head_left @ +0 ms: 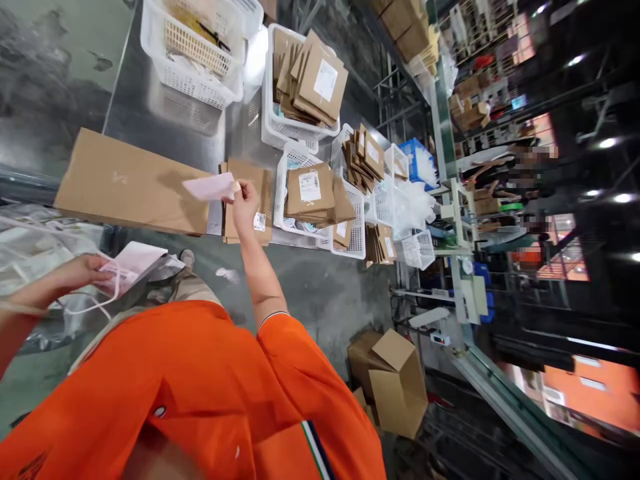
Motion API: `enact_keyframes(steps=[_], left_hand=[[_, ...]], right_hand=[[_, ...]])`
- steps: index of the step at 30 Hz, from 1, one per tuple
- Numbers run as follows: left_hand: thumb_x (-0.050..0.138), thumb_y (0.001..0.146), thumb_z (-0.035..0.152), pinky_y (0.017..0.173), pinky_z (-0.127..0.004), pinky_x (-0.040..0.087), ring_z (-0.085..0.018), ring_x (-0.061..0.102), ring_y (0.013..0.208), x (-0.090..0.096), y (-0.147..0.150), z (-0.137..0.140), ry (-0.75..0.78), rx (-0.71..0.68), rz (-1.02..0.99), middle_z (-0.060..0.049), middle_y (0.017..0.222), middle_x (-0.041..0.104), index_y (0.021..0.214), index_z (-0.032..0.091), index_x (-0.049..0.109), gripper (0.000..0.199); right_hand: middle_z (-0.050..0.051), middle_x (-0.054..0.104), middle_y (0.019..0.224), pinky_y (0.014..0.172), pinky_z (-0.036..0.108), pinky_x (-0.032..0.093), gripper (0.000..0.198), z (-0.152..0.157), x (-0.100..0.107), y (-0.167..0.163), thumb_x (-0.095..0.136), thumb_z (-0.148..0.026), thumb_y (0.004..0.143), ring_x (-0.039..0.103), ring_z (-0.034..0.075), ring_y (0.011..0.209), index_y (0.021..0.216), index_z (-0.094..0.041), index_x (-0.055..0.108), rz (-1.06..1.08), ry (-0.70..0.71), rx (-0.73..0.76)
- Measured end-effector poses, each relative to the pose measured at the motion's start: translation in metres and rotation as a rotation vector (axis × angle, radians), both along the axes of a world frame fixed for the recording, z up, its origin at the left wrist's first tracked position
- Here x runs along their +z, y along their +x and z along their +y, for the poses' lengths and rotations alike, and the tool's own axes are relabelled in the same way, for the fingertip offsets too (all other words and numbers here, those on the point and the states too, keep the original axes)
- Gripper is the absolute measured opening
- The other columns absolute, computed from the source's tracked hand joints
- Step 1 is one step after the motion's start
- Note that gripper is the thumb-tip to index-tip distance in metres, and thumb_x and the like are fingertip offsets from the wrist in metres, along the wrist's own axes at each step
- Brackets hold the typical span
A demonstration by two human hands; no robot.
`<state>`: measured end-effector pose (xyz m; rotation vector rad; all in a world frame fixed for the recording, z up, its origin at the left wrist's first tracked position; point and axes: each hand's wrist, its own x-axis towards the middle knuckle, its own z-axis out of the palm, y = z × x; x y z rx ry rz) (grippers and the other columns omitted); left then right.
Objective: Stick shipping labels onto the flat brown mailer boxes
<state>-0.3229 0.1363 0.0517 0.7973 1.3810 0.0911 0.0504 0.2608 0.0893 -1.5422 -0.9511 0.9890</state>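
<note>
My right hand (pixel 245 202) reaches out over the metal table (pixel 150 107) and pinches a flat pale pink piece (pixel 210 187) by its edge. It hovers between a long brown cardboard sheet (pixel 130 181) and a stack of brown cardboard envelopes (pixel 253 200). My left hand (pixel 80 270) is close to my body at the left and holds another pink flat piece (pixel 133 260) with a white cord looping below it. It sits by clear plastic bags (pixel 35 247). My orange shirt (pixel 200 393) fills the bottom of the view.
White baskets (pixel 295 127) of labelled brown envelopes line the table, along with a basket of mixed items (pixel 193 47) and a blue crate (pixel 417 160). An open cardboard box (pixel 395 383) stands on the concrete floor. Shelving and other people are at the right.
</note>
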Motion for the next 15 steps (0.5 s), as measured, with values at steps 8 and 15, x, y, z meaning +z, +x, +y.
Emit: enact_keyframes(steps=[8, 15], left_hand=[[0.105, 0.019, 0.067, 0.084, -0.053, 0.074, -0.044, 0.086, 0.081, 0.0, 0.029, -0.011, -0.03, 0.05, -0.041, -0.012, 0.077, 0.084, 0.068, 0.022, 0.081, 0.071], [0.1, 0.028, 0.074, 0.076, -0.047, 0.073, -0.041, 0.084, 0.084, -0.025, 0.02, -0.014, 0.046, -0.004, 0.0, -0.013, 0.085, 0.087, 0.075, 0.021, 0.085, 0.073]], right_hand=[[0.022, 0.08, 0.139, 0.135, 0.047, 0.052, 0.032, -0.017, -0.068, -0.061, 0.061, -0.033, 0.115, 0.073, 0.029, 0.148, 0.13, -0.016, 0.084, -0.717, 0.167, 0.348], [0.021, 0.078, 0.144, 0.142, 0.046, 0.043, 0.034, -0.013, -0.103, -0.083, 0.058, -0.018, 0.114, 0.066, 0.027, 0.158, 0.134, -0.014, 0.085, -0.795, 0.106, 0.427]])
